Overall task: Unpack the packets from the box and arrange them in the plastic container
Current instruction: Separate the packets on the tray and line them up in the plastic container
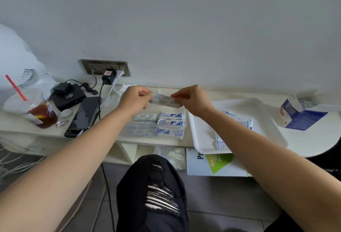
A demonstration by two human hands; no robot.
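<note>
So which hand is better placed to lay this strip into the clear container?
Probably left. Both hands pinch the strip, but the left hand sits over the similar strips in the container; the right hand hangs nearer the white tray.

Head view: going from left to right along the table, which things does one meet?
Iced drink cup with red straw → black phone → left hand → packet pinched between both hands → right hand → white tray → opened blue box.
</note>
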